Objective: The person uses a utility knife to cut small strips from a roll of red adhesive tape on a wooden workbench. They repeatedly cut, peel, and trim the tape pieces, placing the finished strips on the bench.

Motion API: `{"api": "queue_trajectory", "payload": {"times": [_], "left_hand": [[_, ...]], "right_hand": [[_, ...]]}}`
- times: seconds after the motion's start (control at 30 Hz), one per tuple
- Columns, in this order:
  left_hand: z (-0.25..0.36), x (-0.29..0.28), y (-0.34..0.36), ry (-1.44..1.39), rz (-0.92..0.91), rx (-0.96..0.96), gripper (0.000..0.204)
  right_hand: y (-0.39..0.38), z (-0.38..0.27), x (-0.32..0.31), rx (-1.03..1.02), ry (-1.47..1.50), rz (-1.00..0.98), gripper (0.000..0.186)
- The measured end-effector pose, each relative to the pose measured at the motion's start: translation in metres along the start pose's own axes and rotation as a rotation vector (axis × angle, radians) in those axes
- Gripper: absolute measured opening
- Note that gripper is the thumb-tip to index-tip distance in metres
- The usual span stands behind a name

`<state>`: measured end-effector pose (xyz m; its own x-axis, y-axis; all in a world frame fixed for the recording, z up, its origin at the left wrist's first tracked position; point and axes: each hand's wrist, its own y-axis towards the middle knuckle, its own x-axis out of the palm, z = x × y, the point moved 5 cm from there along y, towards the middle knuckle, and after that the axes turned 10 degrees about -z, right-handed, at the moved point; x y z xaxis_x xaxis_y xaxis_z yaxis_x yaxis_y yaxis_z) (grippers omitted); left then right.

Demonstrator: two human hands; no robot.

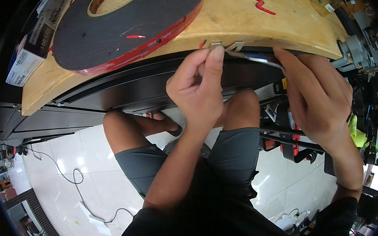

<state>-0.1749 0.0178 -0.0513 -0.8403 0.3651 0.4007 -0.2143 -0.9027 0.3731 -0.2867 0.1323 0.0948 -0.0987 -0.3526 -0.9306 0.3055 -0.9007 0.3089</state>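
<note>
A: Nearest first, what's low in the pic?

B: Person's knees, grey shorts, white tile floor w/ 1 thin cord [75,178] trailing on it.

A: Hands?

B: 2, both up at the front edge of the wood bench [250,20]. Left hand [198,90] is curled, thumb and forefinger pinched up against a small metal clip [215,44] on the edge. Right hand [317,99] has fingers mostly straight, tips pressed on a thin cable [258,58] w/ a blue-white bit of wrap. Can't tell if it's gripping or just pushing.

A: So where's the cable?

B: Runs along the bench's front edge, betw. the 2 hands, from a 2nd clip [236,45] just right of the 1st over to the right fingertips.

A: Labels, pkgs?

B: 1 white-and-black box [30,50], long, printed label, at far left on the bench edge, partly out of frame. 1 small yellow tag [284,83] under the bench near the right hand.

A: Further back?

B: 1 big tape roll [125,20], black foam w/ red liner, tan core, lying flat on the bench top left. 1 red squiggle mark [261,4] on the wood beyond the hands. Grey vise-like fixture [358,49] at the far right end.
</note>
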Motion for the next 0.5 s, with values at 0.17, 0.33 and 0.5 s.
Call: {"api": "queue_trajectory", "payload": {"times": [0.17,0.33,0.5], "left_hand": [[0.003,-0.004,-0.013,0.064,-0.071,0.093,0.01],[0.033,-0.003,-0.033,0.08,-0.25,0.044,0.01],[0.062,-0.011,-0.041,0.095,-0.343,0.133,0.008]], "right_hand": [[-0.022,-0.005,-0.005,0.194,0.372,0.311,0.031],[-0.04,-0.018,0.02,0.589,0.95,0.36,0.036],[-0.006,-0.024,0.034,0.33,1.269,0.064,0.024]]}}
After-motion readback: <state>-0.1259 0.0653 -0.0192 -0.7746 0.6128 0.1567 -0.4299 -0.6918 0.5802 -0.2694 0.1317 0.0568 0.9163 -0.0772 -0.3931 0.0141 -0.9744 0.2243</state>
